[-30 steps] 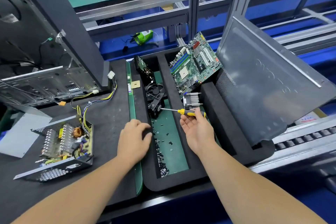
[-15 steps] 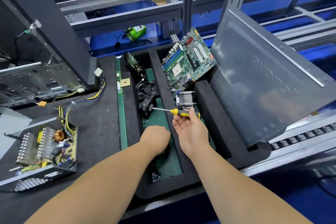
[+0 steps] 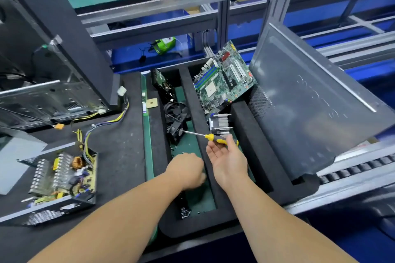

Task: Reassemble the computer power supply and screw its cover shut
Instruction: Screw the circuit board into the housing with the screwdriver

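My left hand [image 3: 185, 170] is down in the green-floored compartment of the black foam tray [image 3: 252, 147], with the fingers curled under; I cannot tell if it has something between them, because the fingertips are hidden and blurred. Small dark screws [image 3: 185, 212] lie loose at the near end of the same compartment. My right hand [image 3: 228, 157] is turned palm up over the foam divider, the palm is relaxed, and the fingers pinch the yellow handle of the screwdriver [image 3: 210, 136], whose shaft points left toward a black fan [image 3: 176, 111]. Just behind this hand stands a metal heatsink [image 3: 220, 124]. The power supply [image 3: 62, 179] sits well apart on the left of the dark worktop [image 3: 119, 156], its cover off and the circuit board showing. A motherboard [image 3: 223, 78] leans in the far compartment.
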